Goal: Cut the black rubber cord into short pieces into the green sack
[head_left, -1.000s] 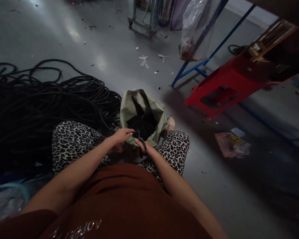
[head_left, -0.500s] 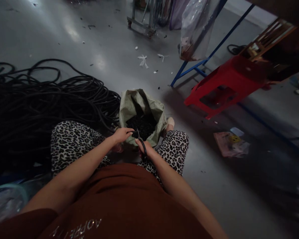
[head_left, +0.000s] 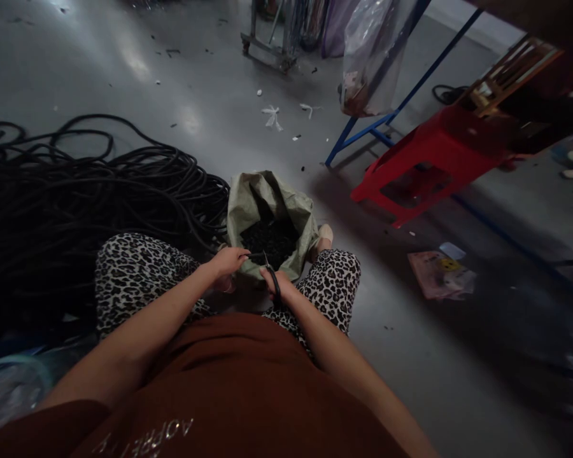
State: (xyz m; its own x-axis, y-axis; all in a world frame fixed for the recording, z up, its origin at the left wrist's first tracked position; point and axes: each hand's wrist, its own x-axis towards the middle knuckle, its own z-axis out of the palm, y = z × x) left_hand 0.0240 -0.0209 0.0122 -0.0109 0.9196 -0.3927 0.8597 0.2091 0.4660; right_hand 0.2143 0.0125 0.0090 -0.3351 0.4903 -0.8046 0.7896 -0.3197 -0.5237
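Between my feet stands a greenish woven sack (head_left: 307, 222) with its mouth open and small black pieces (head_left: 270, 240) inside. My left hand (head_left: 230, 259) is closed on a thin black tube (head_left: 256, 255), whose end sticks out to the right over the sack's near rim. My right hand (head_left: 279, 286) grips black-handled scissors (head_left: 275, 283), their blades pointing up and away at the tube's end. Whether the blades touch the tube is too small to tell. A large tangled heap of black tubing (head_left: 124, 181) lies on the floor to the left.
A red plastic stool (head_left: 439, 152) and a blue metal frame (head_left: 358, 137) with a hanging clear bag (head_left: 370, 63) are at the right. A wheeled rack (head_left: 267, 54) stands at the back. Plastic packets (head_left: 439, 273) lie on the right floor, a tub (head_left: 45, 369) at lower left.
My left hand has shifted slightly left, away from the scissors, and more of the black tube shows between it and the blades. My right hand has barely moved.
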